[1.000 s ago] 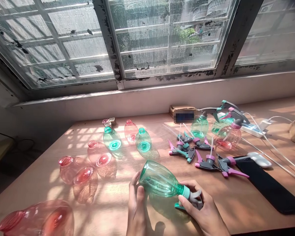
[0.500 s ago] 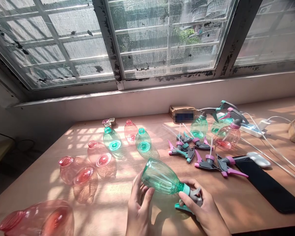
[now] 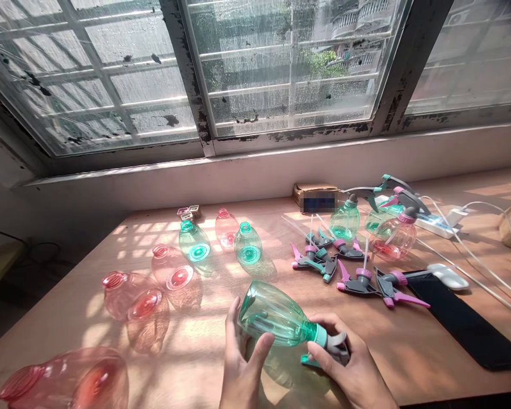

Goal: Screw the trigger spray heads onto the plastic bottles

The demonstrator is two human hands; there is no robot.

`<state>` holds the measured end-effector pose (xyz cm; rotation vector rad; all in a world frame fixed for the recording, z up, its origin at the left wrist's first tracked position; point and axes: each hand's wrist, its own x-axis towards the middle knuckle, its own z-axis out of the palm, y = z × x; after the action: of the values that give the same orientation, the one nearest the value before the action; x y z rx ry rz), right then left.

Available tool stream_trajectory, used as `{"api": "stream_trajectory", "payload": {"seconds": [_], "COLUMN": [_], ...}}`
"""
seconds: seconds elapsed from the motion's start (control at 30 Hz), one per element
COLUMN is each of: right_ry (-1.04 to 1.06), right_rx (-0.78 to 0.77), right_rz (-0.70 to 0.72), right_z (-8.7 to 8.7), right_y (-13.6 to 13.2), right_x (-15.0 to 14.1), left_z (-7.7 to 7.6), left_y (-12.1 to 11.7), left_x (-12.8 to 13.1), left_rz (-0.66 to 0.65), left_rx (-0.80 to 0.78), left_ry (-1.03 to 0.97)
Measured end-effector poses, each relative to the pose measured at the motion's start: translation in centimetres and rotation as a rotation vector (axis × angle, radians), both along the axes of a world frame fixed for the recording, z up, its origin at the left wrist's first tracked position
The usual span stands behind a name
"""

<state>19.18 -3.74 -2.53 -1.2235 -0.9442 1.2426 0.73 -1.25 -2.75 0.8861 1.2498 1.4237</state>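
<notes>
A clear green spray bottle (image 3: 276, 315) lies on its side in the air between my hands, just over the table. My left hand (image 3: 247, 355) is closed round its base end, thumb on the near side. At the neck, my right hand (image 3: 344, 355) grips the teal collar and the grey spray head (image 3: 337, 345), which sits on the bottle's mouth. The teal trigger (image 3: 310, 360) points down and to the left under my right fingers. Whether the collar is fully tight, I cannot tell.
Open pink bottles (image 3: 132, 295) and green bottles (image 3: 247, 244) stand on the left and middle of the table (image 3: 187, 352). Several loose spray heads (image 3: 361, 282), a black phone (image 3: 468, 324) and bottles with heads (image 3: 394, 238) are to the right. White cables (image 3: 479, 264) trail there.
The bottle has dropped slightly and shifted a little left, its base end lower than before. Both hands keep their hold on it.
</notes>
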Motion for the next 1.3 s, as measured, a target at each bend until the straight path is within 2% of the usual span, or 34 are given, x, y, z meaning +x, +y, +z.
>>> {"api": "stream_trajectory", "payload": {"seconds": [0.17,0.33,0.5,0.6,0.73,0.87,1.0,1.07,1.2,1.3], "right_ry": [0.066,0.072,0.106,0.163,0.14,0.174,0.174,0.166,0.153,0.123], "right_rx": [-0.079,-0.044,0.005,0.015,0.013,-0.041,-0.102,-0.116,-0.128,-0.104], "right_rz": [-0.019,0.011,-0.035,-0.025,0.023,-0.003,-0.022,-0.028,-0.053,-0.062], "right_z": [0.1,-0.9,-0.8,-0.9,-1.1,-0.6,-0.1,0.0,0.2,0.0], "right_y": [0.1,0.2,0.0,-0.2,-0.3,-0.1,0.1,0.2,0.4,0.6], "right_x": [0.4,0.9,0.5,0.2,0.0,0.1,0.2,0.3,0.3,0.3], "left_z": [0.8,2.3,2.8,2.5,2.2,2.9,3.7,3.5,2.1,1.3], "left_y": [-0.3,-0.9,-1.2,-1.2,-0.7,-0.6,-0.9,-1.0,-0.9,-0.8], "left_x": [0.1,0.2,0.1,-0.1,-0.5,-0.4,-0.1,-0.1,-0.3,-0.5], "left_rz": [-0.051,-0.055,-0.141,-0.072,-0.037,-0.031,-0.096,-0.108,-0.043,-0.057], "left_rx": [0.003,-0.04,0.038,0.039,-0.02,-0.036,-0.044,-0.05,-0.014,0.012], "left_ry": [-0.129,-0.209,-0.121,-0.022,-0.014,-0.014,-0.009,-0.007,-0.008,-0.005]}}
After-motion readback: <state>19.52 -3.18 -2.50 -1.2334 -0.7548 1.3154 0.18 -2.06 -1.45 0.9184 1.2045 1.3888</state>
